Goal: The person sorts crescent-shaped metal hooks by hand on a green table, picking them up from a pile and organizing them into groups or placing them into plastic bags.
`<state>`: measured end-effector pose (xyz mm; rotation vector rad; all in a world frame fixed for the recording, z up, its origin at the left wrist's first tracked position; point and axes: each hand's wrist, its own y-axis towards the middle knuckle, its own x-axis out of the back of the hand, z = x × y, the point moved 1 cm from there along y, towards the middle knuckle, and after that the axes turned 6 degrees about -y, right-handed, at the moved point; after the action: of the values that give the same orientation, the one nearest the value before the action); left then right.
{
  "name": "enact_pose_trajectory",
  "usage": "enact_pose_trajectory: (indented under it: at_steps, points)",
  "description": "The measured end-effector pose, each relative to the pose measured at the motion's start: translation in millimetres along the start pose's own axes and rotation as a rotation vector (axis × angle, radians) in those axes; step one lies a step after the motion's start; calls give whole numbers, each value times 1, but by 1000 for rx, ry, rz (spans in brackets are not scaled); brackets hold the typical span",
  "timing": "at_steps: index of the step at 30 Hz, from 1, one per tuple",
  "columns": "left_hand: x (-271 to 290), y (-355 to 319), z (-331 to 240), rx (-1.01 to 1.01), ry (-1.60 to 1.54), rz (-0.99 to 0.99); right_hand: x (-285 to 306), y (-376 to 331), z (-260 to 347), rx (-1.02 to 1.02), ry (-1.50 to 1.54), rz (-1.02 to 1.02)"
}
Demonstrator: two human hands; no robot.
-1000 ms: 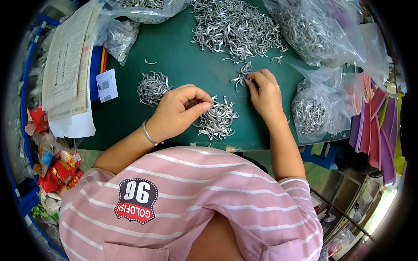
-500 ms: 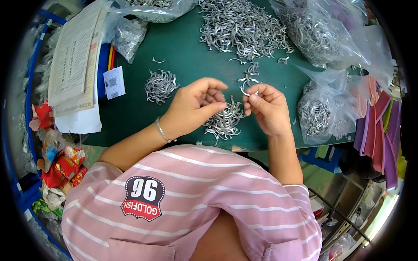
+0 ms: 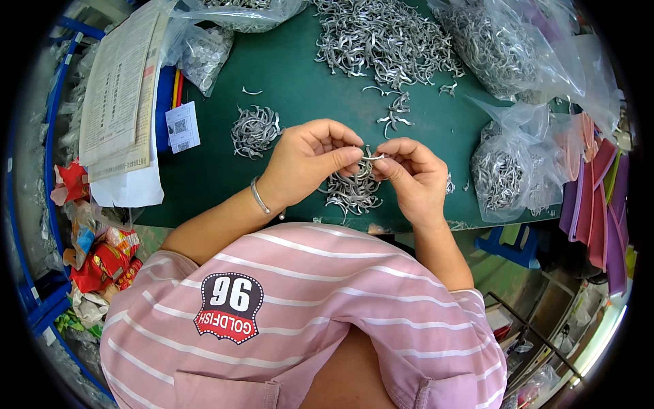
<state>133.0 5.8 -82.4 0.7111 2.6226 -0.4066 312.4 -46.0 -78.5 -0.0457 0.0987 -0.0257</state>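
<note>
Between my two hands is a small curved silver metal piece, shaped like a little handle. My left hand, with a bangle at its wrist, pinches one end between thumb and forefinger. The other end is in the fingertips of my right hand. Right below them lies a small pile of similar curved pieces, partly hidden by my hands. Another small pile sits left of my left hand. Several loose pieces lie beyond my right hand, short of a large heap at the far side.
Clear plastic bags of metal pieces stand on the green table at the right and far edges. Papers and a white label card are at the left. Purple and pink strips hang at the right edge.
My right hand has brought the curved piece leftward and down to my left hand. My left fingers, apart before, now close on its end.
</note>
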Motion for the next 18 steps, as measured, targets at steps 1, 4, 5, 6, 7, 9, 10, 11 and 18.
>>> enact_pose_trajectory:
  at_steps: [1, 4, 5, 6, 7, 9, 10, 11, 18]
  points:
    - [0, 0, 4, -69, 33, 30, 0, 0, 0, 15, -19, 0]
    - [1, -1, 3, -21, 111, 102, 4, 0, -2, 73, -203, 44]
    - [2, -2, 2, 37, 135, 122, 7, 1, -2, 96, -285, 68]
    - [3, -3, 2, 43, 174, 94, 11, 4, -1, 155, -477, 3]
    - [4, -2, 3, 47, 214, 68, 15, 11, 1, 217, -670, -64]
    - [6, -3, 6, 1, 247, 41, 23, 25, -4, 283, -943, -206]
    - [7, -2, 8, -47, 243, 50, 28, 30, -10, 263, -1031, -212]
    - [7, -2, 9, -95, 238, 59, 32, 34, -17, 242, -1119, -217]
    - [6, -3, -1, 5, 123, -44, 38, 37, -9, 161, -924, -128]
